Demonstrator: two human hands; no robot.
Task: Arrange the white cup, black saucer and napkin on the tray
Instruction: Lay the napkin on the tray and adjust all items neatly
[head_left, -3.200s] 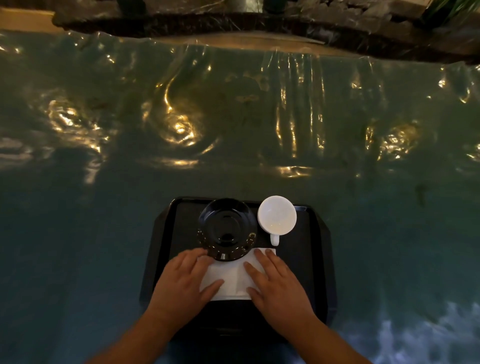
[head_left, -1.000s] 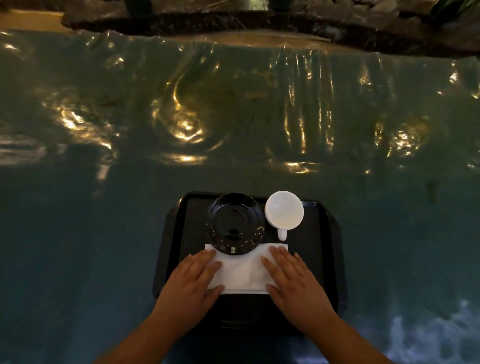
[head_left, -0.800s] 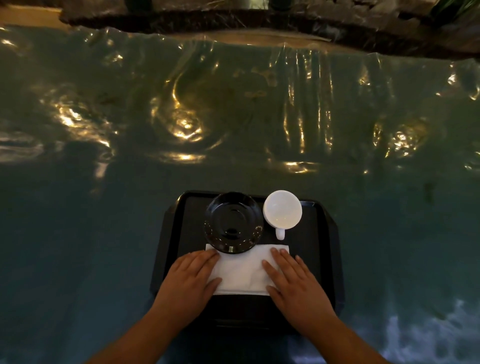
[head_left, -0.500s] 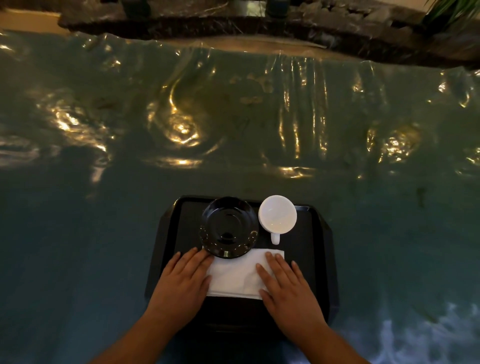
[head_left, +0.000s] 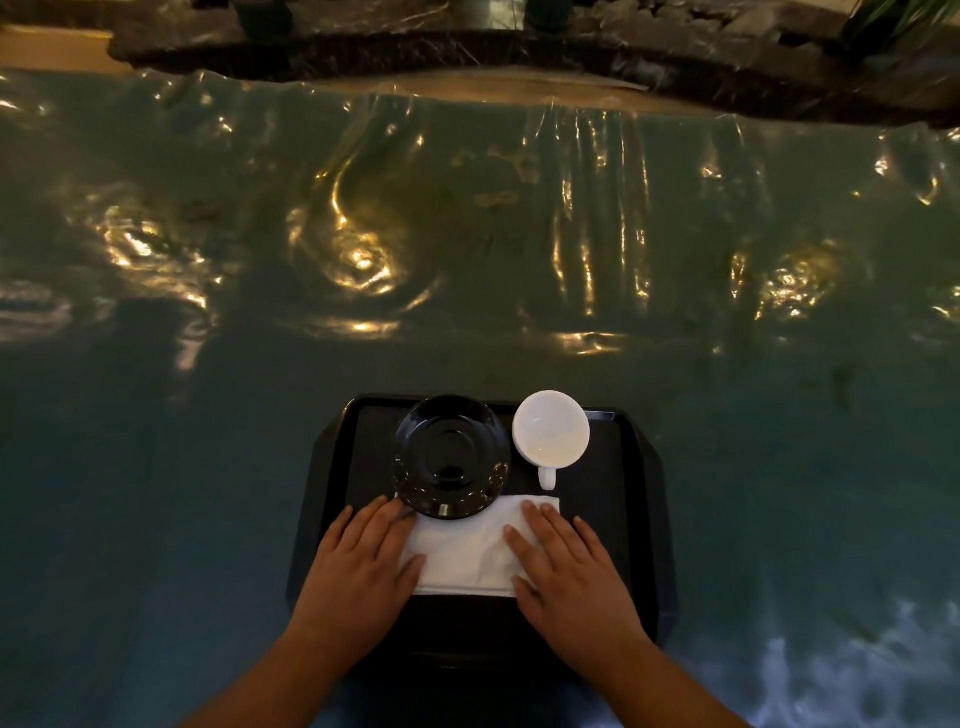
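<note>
On black tray: black saucer far side, rim overlapping napkin; white cup just beside. Left hand, right hand — flat, fingers spread, gripping nothing — pressing napkin ends, likely smoothing.

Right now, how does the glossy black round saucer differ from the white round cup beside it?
The glossy black round saucer is dark, wide and shallow; the white round cup is pale, narrower and deeper. The cup has a handle pointing toward the person; the saucer has none. The saucer's near rim overlaps the folded white napkin; the cup stands clear of it. Both look empty and sit upright on the black plastic tray.
</note>
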